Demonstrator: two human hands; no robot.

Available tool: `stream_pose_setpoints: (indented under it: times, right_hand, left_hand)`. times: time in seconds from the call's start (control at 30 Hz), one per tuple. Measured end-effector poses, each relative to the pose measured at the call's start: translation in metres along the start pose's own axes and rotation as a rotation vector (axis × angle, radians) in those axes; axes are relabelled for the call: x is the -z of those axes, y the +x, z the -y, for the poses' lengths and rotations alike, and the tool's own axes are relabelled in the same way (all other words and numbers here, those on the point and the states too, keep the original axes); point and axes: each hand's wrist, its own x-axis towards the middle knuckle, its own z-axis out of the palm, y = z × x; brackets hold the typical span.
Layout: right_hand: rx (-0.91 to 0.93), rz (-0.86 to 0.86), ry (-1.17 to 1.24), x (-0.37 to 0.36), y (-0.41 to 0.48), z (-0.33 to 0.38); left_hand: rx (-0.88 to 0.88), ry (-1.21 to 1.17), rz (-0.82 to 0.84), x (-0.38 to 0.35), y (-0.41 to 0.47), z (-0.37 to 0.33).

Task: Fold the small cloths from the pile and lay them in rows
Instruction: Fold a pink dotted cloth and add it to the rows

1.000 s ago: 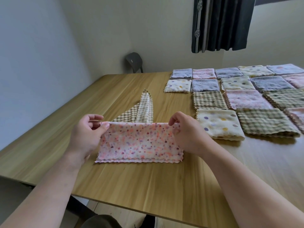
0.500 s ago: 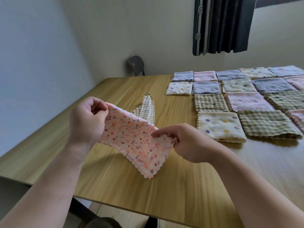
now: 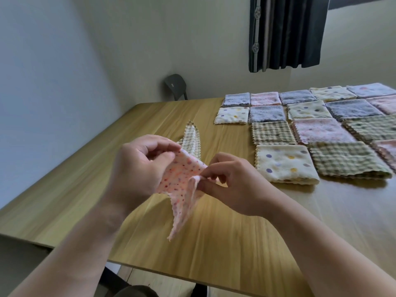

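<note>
While left hand (image 3: 139, 168) and right hand (image 3: 233, 185) pinch the speckled cloth (image 3: 182, 179), a checked cloth (image 3: 191, 136) seems half-hidden.

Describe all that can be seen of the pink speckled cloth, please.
The pink cloth is small, pale pink with orange and purple speckles and a zigzag edge. It looks soft, like thin towelling. It is limp and partly folded, held up over the wooden table. The left hand pinches its upper corner; the right hand pinches a fold on its right side. One corner hangs down, seemingly clear of the table.
</note>
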Motion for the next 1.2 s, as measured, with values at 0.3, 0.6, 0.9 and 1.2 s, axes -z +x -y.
stream_pose_setpoints:
  times: [0.3, 0.6, 0.9, 1.2]
  right_hand:
    - [0.058, -0.107, 0.017, 0.001, 0.002, 0.001]
    - [0.027, -0.151, 0.081, 0.000, 0.001, 0.002]
    - [0.019, -0.035, -0.160, 0.002, -0.003, 0.003]
    - [0.016, -0.018, -0.037, 0.002, -0.001, 0.001]
  left_hand:
    - [-0.177, 0.122, 0.219, -0.008, -0.007, -0.010]
    - [-0.256, 0.169, 0.121, -0.013, -0.008, -0.008]
    - [-0.136, -0.024, 0.029, 0.000, 0.007, -0.003]
    - [0.035, -0.179, -0.030, 0.012, 0.013, 0.010]
